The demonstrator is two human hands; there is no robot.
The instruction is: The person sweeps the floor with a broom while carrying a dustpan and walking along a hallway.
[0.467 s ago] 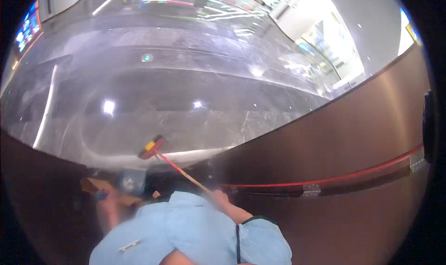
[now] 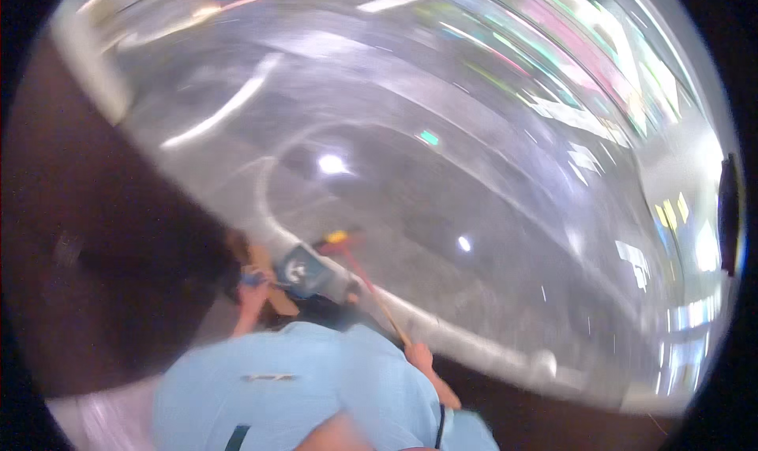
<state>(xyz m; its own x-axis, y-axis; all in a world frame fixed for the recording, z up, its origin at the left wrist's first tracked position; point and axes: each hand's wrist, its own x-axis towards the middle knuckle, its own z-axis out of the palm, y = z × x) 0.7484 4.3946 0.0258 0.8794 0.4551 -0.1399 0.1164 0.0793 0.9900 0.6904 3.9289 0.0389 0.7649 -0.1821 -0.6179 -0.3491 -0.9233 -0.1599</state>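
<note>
The picture is motion-blurred. My right hand [image 2: 419, 357] grips the lower end of a thin red broom handle [image 2: 373, 290]. The handle runs up and left to a small yellow and red broom head [image 2: 339, 238] on the floor. My left hand [image 2: 253, 294] is closed on a brown handle [image 2: 271, 283] of a blue-grey dustpan [image 2: 303, 270]. The pan sits just left of the broom head, almost touching it. My light blue shirt [image 2: 300, 380] fills the lower middle.
A glossy grey floor [image 2: 442, 167] with bright light reflections spreads above. A pale curved kerb [image 2: 482, 339] runs along its lower edge. A dark brown wall [image 2: 87, 238] stands close on the left. Lit shopfronts [image 2: 632, 72] line the far right.
The view has swung round: the dark brown wall that stood on the right is now on the left. Broom head and dustpan stay close together, both hands still gripping.
</note>
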